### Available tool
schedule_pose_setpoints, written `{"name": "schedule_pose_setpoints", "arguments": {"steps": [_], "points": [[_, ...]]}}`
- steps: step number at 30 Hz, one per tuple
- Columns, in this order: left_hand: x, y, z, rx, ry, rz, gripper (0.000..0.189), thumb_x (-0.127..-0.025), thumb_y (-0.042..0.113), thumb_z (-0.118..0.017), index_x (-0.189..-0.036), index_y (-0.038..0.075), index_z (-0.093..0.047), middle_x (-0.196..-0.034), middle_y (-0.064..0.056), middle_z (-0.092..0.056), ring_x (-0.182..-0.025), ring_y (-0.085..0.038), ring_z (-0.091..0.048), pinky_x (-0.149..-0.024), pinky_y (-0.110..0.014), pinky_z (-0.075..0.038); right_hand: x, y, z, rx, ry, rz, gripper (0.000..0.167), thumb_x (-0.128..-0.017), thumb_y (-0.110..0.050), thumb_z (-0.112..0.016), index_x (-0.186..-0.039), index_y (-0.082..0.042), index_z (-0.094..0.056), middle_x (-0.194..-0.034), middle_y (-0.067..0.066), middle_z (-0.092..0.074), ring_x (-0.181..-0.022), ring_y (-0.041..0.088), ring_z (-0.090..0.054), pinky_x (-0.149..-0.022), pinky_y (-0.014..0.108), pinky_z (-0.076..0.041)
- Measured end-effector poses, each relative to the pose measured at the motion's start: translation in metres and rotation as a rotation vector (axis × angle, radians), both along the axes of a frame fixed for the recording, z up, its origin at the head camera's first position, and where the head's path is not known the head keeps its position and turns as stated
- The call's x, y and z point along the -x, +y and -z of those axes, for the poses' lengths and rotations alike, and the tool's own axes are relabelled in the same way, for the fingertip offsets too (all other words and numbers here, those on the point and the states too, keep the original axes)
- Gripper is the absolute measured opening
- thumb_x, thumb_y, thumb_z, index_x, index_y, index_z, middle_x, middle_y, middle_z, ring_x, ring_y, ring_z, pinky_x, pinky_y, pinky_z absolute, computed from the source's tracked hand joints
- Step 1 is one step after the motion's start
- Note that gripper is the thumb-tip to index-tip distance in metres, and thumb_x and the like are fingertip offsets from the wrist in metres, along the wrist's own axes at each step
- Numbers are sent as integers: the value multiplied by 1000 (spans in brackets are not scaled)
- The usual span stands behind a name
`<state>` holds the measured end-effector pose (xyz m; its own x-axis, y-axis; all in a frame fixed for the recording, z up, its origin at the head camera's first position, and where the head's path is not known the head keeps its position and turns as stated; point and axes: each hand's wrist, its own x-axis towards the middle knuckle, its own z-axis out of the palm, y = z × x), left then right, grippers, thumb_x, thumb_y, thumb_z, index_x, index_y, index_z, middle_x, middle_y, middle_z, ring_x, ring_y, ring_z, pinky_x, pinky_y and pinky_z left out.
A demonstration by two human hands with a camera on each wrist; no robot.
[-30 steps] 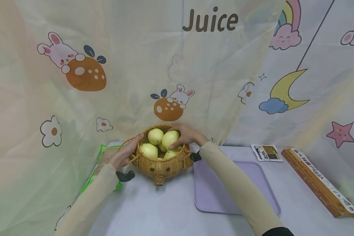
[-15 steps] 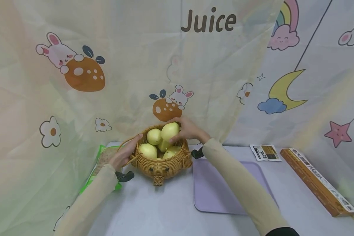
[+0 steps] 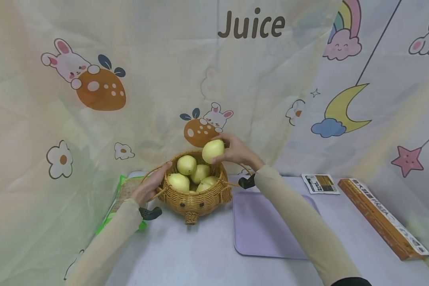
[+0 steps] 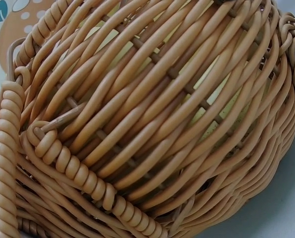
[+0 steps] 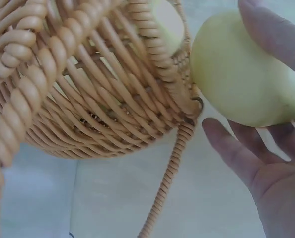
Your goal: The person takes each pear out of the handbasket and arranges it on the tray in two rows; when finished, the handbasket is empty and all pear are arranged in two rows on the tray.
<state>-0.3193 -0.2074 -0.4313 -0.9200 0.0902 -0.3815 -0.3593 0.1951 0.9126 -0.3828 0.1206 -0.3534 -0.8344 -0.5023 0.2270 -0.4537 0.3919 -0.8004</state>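
A wicker basket [image 3: 209,204] with an animal face stands at the back of the table, holding several pale yellow-green pears [image 3: 178,182]. My left hand [image 3: 151,186] holds the basket's left side by the handle, thumb at the rim; its other fingers are mostly hidden. Above the basket's right rim, my right hand [image 3: 236,151] grips one pear [image 3: 212,151] between thumb and fingers. The right wrist view shows that pear [image 5: 237,72] beside the rim, outside the weave. Wicker [image 4: 152,114] fills most of the left wrist view, with pears showing through the gaps.
Right of the basket lies a lilac tray [image 3: 264,234], partly under my right forearm. Farther right are a small flat packet [image 3: 320,184] and a long brown box [image 3: 382,218]. A green-edged bag [image 3: 123,194] lies behind my left arm. A printed curtain [image 3: 157,79] hangs close behind.
My right hand has lifted a pear up from among the others and moved it slightly right, above the rim. My left hand stays at the basket's left side.
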Motion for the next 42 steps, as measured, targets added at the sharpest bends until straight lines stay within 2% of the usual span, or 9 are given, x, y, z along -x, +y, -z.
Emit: {"name": "schedule_pose_setpoints", "arguments": {"steps": [2,8,13,17,25,31,39,42], "points": [[1,0,0,0,9,4,97,-104,72,-44,-172,12,-9,-172,-23,-18,-150,-37,-33,-123,-51,-36,-1,7,-3,29,-7,0,75,-74,-21,-99,-140,-12,-66,-131,10,-68,-116,29,-67,-96,41,-58],[2,-1,1,0,10,1,100,-104,72,-44,-172,12,-2,-177,-22,-2,-162,-41,-14,-132,-58,-19,-3,29,-10,97,-32,-17,75,-76,-13,-97,-144,-10,-65,-136,8,-68,-114,29,-66,-94,38,-57],[3,-1,3,-8,-3,-12,100,-104,72,-45,-172,12,-3,-177,-23,-3,-161,-41,-16,-131,-59,-21,-10,49,-14,64,-33,6,77,-77,-15,-97,-146,-9,-64,-138,8,-68,-114,29,-65,-93,36,-57],[3,-3,4,-11,8,-4,100,-104,73,-44,-172,12,-3,-177,-22,1,-163,-42,-10,-132,-61,-15,-14,66,-12,18,-41,44,79,-76,-20,-98,-147,-11,-64,-140,6,-67,-114,30,-66,-91,37,-57],[1,-4,2,1,21,3,99,-104,72,-44,-172,12,-3,-177,-22,-3,-160,-39,-17,-129,-56,-25,-25,101,-7,-68,-75,106,82,-73,-25,-100,-146,-15,-65,-145,3,-65,-118,33,-65,-92,41,-55],[1,-4,2,-14,15,7,98,-105,70,-44,-172,13,-2,-177,-21,0,-161,-39,-14,-130,-56,-23,-33,125,11,-89,-79,102,81,-73,-22,-100,-145,-11,-65,-143,6,-66,-115,35,-65,-90,42,-56],[0,-3,3,11,19,20,101,-103,73,-44,-172,12,-3,-177,-22,-1,-159,-39,-16,-127,-55,-27,-44,147,42,-120,-98,162,82,-70,-24,-102,-143,-11,-66,-138,8,-68,-119,33,-64,-93,40,-52],[1,-1,2,9,22,26,100,-103,73,-44,-172,14,-2,-177,-22,1,-161,-40,-13,-129,-57,-25,-48,156,50,-114,-116,178,79,-70,-24,-102,-141,-14,-68,-138,8,-68,-120,33,-63,-94,41,-52]]}}
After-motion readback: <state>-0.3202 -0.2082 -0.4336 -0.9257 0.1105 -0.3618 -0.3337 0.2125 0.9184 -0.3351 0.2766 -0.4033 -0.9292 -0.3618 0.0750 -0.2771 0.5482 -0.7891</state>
